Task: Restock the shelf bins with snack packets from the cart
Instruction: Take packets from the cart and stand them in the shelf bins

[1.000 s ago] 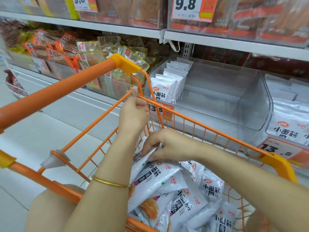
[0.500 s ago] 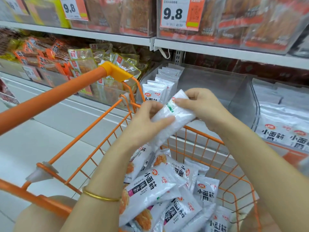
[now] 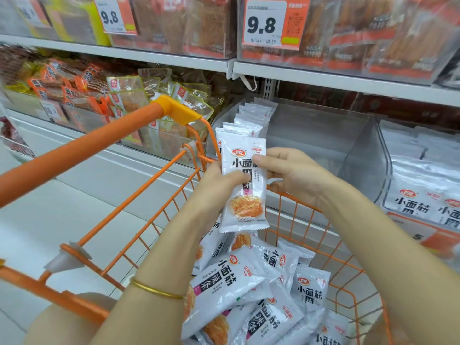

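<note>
White packet [image 3: 246, 207], one, upright; left hand [image 3: 217, 186], right hand [image 3: 295, 173] gripping.

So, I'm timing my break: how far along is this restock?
Done: a row of packets stands left in the clear bin. In hand: left hand and right hand grip one packet above the cart. Left: the pile in it; the bin is mostly unfilled.

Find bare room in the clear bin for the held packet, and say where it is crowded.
Free: the bin floor between the packet row at its left and its right wall. Crowded: the right-hand bin and the cart, heaped with packets.
</note>
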A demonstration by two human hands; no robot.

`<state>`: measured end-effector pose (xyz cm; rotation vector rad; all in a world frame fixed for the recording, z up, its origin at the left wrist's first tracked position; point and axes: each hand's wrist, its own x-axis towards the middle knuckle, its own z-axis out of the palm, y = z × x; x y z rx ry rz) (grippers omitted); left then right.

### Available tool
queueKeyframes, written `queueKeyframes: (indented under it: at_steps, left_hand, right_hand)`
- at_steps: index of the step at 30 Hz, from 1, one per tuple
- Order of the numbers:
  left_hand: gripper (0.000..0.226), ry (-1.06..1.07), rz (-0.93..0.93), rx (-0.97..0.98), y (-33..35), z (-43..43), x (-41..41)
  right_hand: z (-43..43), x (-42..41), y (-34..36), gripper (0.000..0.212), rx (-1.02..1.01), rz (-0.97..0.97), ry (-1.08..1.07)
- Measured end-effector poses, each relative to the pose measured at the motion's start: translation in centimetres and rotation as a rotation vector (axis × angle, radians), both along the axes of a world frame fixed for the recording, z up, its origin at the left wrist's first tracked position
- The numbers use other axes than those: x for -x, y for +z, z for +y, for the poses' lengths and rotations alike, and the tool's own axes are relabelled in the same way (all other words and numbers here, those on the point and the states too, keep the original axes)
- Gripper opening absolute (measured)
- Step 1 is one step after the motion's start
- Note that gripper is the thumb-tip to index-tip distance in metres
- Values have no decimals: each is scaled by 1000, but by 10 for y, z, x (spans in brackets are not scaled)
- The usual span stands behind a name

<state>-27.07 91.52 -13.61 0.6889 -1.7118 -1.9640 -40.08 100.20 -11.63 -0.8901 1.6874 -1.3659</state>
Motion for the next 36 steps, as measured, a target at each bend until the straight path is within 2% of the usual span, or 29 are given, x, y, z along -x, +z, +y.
queueKeyframes:
  at_steps: [3,5,8,11,15,19,24,30,34,36]
  left_hand:
    - [38,45,4,-111,-2,-2,1]
    - [37,132,-100,3,-5,-6,1]
    - [8,357,-142,185,-8,-14,-1]
    - [13,463,-175,240,-10,-20,-3]
    - [12,456,-192,238,-12,-21,-2]
    - [9,465,-194,236,-13,-21,-3]
    - [9,458,-223,236,-12,-20,-2]
    - [11,446,-274,234,-13,-20,-3]
    - [12,415,-313,248,-13,-20,-3]
    - [12,410,-328,253,-14,-20,-3]
  right_hand:
    - [-4,-2,1,11,11,-6,-15]
    - [-7,4,10,2,71,-7,-139]
    - [-15,20,29,9,269,59,-377]
    - [-33,30,34,11,321,236,-493]
    - [-62,26,15,3,225,367,-454]
    - [-85,23,-12,26,74,479,-417]
    - [-97,29,-29,23,-68,601,-389]
    - [-93,41,-11,23,-197,685,-313]
    - [-97,28,-15,30,-328,820,-239]
    - [-101,22,-25,26,-355,832,-238]
